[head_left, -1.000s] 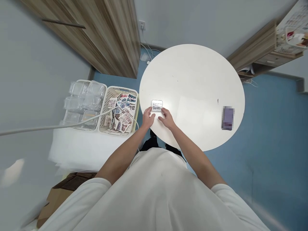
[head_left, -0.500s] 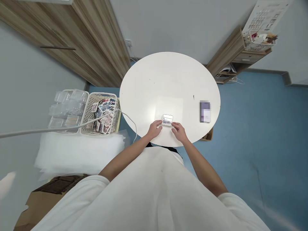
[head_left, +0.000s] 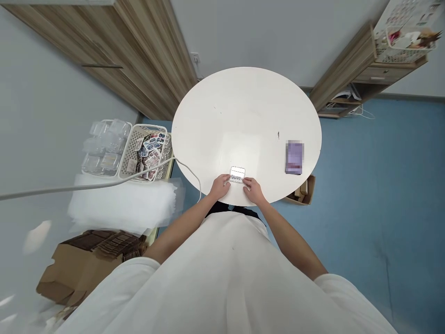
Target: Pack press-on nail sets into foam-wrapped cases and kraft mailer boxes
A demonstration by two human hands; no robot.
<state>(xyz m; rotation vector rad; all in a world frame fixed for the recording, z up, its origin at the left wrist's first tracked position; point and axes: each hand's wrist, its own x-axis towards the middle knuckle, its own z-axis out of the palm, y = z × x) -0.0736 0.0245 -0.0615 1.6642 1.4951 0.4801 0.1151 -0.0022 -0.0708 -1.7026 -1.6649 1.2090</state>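
Note:
A small clear plastic box (head_left: 238, 174) lies near the front edge of the white oval table (head_left: 246, 102). Light glares off its top, and a row of small dark shapes shows along its near side. At the box's left side, my left hand (head_left: 220, 187) has its fingertips on the edge, thumb bent inward. Fingers of my right hand (head_left: 253, 190) hold the opposite side, near the right corner. Between them the two hands keep the box flat on the table or very close to it; which one, I cannot tell.
A purple item (head_left: 294, 157), partly blurred, lies at the table's right. On the left stand a basket of printed cards (head_left: 130, 157) and a basket of clear plastic boxes (head_left: 110, 162). A white cable (head_left: 146, 170) crosses them. Beneath the table's right edge sits a cardboard box (head_left: 309, 192).
The camera view has shifted slightly. Both hands stay at the sides of the plastic box, with little visible movement of the box.

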